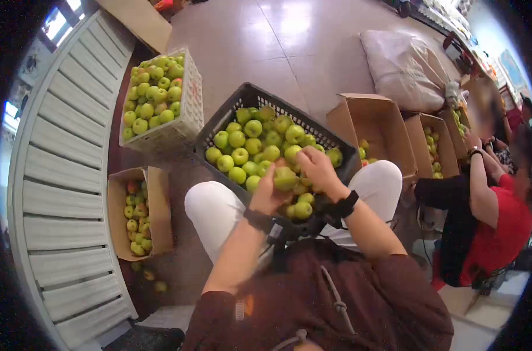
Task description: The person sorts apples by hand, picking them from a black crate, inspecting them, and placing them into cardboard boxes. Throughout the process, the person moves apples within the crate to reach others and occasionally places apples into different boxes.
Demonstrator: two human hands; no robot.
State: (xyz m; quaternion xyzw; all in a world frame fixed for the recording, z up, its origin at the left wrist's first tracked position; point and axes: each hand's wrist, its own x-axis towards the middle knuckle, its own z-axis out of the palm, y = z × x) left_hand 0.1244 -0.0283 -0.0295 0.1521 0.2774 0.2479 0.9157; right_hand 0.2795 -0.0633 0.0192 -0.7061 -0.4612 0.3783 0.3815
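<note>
Green apples (240,155) fill a dark plastic crate (231,103) between my knees. My left hand (268,196) is closed around a green apple (285,179), holding it above the others at the near side of the crate. Just to its right, my right hand (321,171) has its fingers curled downward over the apples. Its fingertips are partly hidden, and what they grip, if anything, cannot be made out. Both wrists wear dark bands.
A white crate (187,88) heaped with apples stands at the far left, above a cardboard box (162,213) of apples. At right are an open cardboard box (389,131), another apple box (415,137), a white sack (403,70) and a person in red (500,228).
</note>
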